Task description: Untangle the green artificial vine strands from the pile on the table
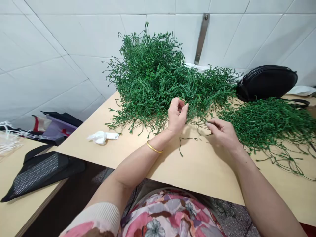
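Black pouch [266,82], crumpled tissue [101,137], dark mesh bag [39,172], white tiled wall [61,49].

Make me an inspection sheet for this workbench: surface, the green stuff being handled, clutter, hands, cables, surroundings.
Surface: pale wooden table, pushed against a white tiled wall.
Job's things: big green sprig pile at the back; smaller green pile to the right; one loose sprig lies between the hands.
Clutter: crumpled white tissue on the left; black pouch at the back right.
Hands: left hand, fingers pinched at the big pile's edge; right hand, fingers pinched on a stem; gold bangle on the left wrist.
Cables: nothing seen.
Surroundings: second table to the left with a black mesh bag; metal bracket on the wall.
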Tool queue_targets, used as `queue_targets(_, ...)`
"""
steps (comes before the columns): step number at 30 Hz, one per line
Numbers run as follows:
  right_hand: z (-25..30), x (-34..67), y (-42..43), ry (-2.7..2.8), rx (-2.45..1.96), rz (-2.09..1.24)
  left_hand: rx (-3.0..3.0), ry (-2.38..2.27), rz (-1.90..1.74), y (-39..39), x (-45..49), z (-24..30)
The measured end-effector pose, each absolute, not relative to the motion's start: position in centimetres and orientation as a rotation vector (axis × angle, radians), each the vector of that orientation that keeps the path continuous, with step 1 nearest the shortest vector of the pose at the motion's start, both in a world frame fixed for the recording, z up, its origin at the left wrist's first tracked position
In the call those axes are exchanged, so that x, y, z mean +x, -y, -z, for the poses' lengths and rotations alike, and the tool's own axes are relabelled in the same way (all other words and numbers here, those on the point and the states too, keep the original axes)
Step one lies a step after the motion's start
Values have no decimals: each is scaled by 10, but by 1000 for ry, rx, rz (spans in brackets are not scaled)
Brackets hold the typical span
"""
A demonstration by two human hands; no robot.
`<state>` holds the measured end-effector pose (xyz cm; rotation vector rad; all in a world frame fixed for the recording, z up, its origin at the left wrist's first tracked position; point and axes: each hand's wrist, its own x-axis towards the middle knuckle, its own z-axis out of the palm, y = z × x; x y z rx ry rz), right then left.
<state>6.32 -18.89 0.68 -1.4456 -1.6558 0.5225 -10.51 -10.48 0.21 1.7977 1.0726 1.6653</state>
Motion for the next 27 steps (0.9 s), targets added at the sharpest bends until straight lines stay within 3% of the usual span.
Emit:
queue_targets(4, -4, 71, 185, 1370, -1440, -313, 1839, -1059, -1723, 109, -108, -8)
queue_targets(11, 4, 67, 189, 1764, -1532, 633, 1488, -722, -979, 141, -87, -9)
queue_targets(14, 2, 55, 194, 1949, -1446, 803, 1113, -644, -814, 142, -81, -5)
queue_targets(20, 1, 40, 199, 2146, -1089, 574, 946, -661, -911, 128, -89, -5)
queue_targets(27, -6, 53, 196, 1569, -1211, 122, 1189, -639, -922, 124, -91, 0)
